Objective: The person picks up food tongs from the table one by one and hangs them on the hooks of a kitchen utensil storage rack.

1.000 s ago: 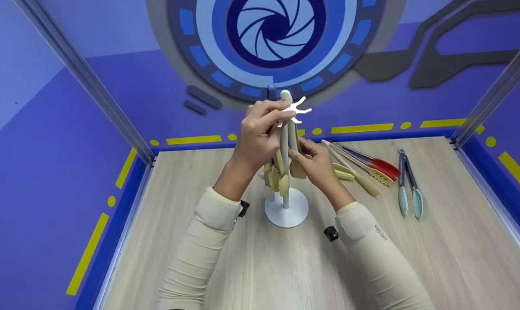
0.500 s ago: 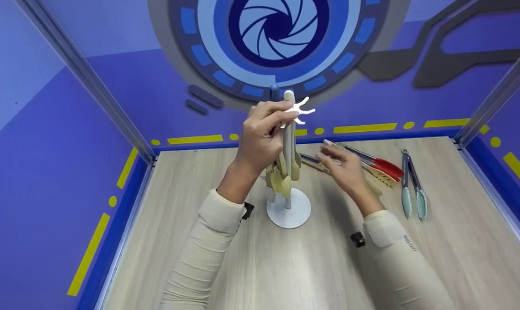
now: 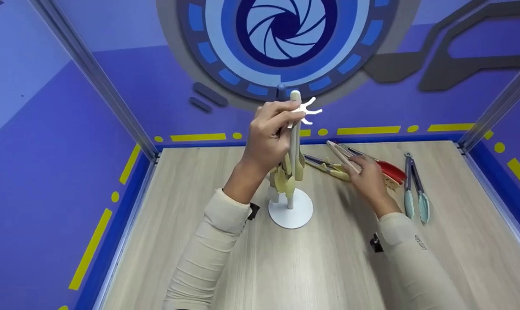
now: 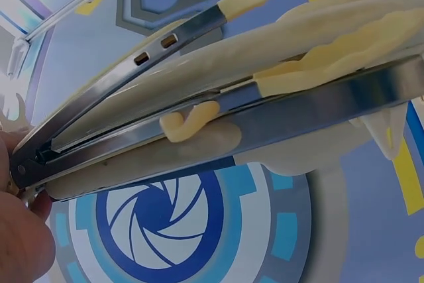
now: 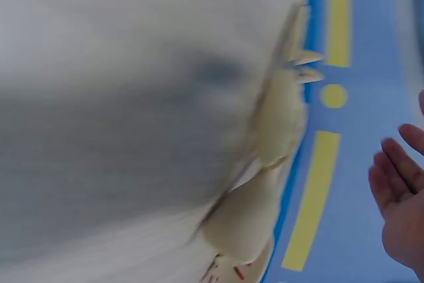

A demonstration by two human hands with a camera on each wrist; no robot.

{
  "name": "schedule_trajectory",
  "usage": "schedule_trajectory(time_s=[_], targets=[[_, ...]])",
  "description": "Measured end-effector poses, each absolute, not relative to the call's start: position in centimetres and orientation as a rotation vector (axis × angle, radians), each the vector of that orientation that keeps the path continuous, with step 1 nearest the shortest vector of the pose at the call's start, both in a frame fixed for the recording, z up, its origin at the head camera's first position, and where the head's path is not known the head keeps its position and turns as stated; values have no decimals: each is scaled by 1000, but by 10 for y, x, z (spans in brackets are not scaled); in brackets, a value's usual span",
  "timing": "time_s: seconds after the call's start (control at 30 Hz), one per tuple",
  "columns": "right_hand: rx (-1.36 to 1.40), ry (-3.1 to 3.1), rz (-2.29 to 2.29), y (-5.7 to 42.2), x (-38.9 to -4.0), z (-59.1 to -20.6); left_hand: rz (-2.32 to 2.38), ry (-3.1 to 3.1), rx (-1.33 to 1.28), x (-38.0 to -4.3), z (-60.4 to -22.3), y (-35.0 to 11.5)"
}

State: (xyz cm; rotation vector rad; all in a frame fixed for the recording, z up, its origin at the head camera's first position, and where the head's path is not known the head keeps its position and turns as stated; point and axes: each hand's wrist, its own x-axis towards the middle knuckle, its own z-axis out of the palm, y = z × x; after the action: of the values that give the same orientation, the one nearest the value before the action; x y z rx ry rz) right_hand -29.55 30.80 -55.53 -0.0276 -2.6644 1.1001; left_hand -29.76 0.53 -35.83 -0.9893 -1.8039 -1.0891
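My left hand [image 3: 268, 133] grips the top of a white utensil stand, close to its branching hooks [image 3: 313, 111]. Cream-coloured utensils [image 3: 290, 187] hang from the stand above its round base [image 3: 281, 219]. Seen from the left wrist, metal tongs with cream tips [image 4: 311, 71] hang beside my fingers, overlapping other pale utensils. My right hand [image 3: 369, 181] is over the utensils lying at the right, its fingers at a beige handle [image 3: 339, 153]. In the right wrist view that hand [image 5: 401, 197] has its fingers extended, apart from the pale utensil [image 5: 245, 223].
Yellow-tipped tongs [image 3: 338, 173], a red-ended utensil [image 3: 391, 169] and a slotted beige tool [image 3: 393, 183] lie together on the wooden table [image 3: 199, 181]. Light teal tongs [image 3: 423, 209] lie farther right. Blue panels [image 3: 104, 142] enclose the back and sides.
My right hand has left the utensils hanging on the stand and moved right, down to those on the table. My left hand has kept its grip at the stand's top.
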Motion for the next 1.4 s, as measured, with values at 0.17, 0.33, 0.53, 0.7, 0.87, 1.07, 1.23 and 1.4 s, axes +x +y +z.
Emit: schedule_trajectory(time_s=[0.17, 0.33, 0.53, 0.7, 0.87, 1.07, 1.23, 1.4], targets=[[84, -2854, 957, 307, -313, -569, -1086, -1807, -978, -296, -359, 8], [166, -2948, 945, 291, -335, -574, -1086, -1817, -972, -296, -358, 7], [208, -3022, 877, 263, -352, -574, -1081, -1821, -957, -295, -358, 2], [161, -3118, 887, 252, -355, -580, -1085, -1828, -955, -295, -358, 2], [108, -3161, 922, 255, -353, -586, -1079, -1826, -971, -295, -358, 4], [76, -3172, 897, 256, -355, -585, -1079, -1834, -977, -294, -355, 3], [37, -3219, 691, 250, -357, -588, -1071, -1854, -980, -292, -354, 2], [34, -3194, 610, 245, -360, -592, -1060, -1867, -968, -291, -354, 1]])
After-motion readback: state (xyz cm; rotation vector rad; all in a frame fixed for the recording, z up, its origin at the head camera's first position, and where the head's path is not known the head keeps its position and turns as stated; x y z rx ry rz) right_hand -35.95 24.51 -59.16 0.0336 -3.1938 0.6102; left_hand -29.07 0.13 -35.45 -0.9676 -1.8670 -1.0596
